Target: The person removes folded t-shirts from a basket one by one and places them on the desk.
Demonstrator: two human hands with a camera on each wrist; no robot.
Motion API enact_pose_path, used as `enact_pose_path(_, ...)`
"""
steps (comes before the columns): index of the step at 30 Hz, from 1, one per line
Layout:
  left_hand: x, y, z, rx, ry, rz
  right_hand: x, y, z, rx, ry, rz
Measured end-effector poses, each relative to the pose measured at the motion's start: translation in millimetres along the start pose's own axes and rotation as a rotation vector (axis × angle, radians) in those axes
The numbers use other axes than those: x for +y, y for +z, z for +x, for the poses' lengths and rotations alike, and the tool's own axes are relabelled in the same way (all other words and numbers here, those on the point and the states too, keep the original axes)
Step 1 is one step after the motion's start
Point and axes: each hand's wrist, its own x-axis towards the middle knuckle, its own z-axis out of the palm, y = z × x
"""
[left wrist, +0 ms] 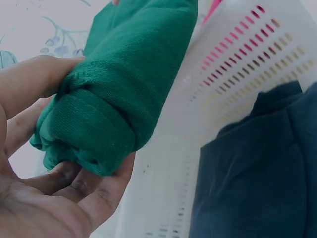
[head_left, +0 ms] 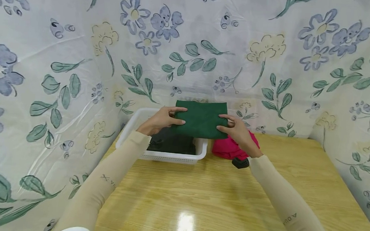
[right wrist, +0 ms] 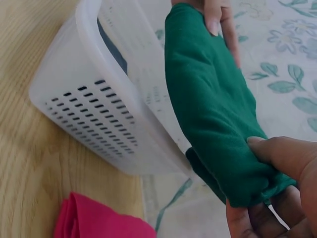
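A folded green cloth [head_left: 201,120] is held up between both hands, over the right part of a white plastic basket. The left hand [head_left: 162,120] grips its left end, thumb on the near face and fingers curled beneath, as the left wrist view shows. At the other end the right hand [head_left: 239,132] pinches the cloth between thumb and fingers. Layers of the rolled fold show at the cloth's end [left wrist: 89,129] in the left wrist view. Whether it is a garment cannot be told.
The white basket [head_left: 170,160] with slotted walls holds dark folded cloth [head_left: 174,143]. Right of it, a crumpled pink cloth [head_left: 230,147] lies on the wooden table [head_left: 181,192], with a small black item [head_left: 240,163] by it. Flower-printed fabric [head_left: 188,42] hangs behind.
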Motion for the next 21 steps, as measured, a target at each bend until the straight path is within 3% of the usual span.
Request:
enact_pose_path(10,7.4,20.5,9.4,-0.018,0.016,-0.012,9.5,-25.4,-11.9,0.026,-0.013,-0.030)
enact_pose_path(21,18.7,51.5,23.7,-0.055,0.065,-0.058,18.5,-55.3,-28.2,0.042,0.043,-0.024)
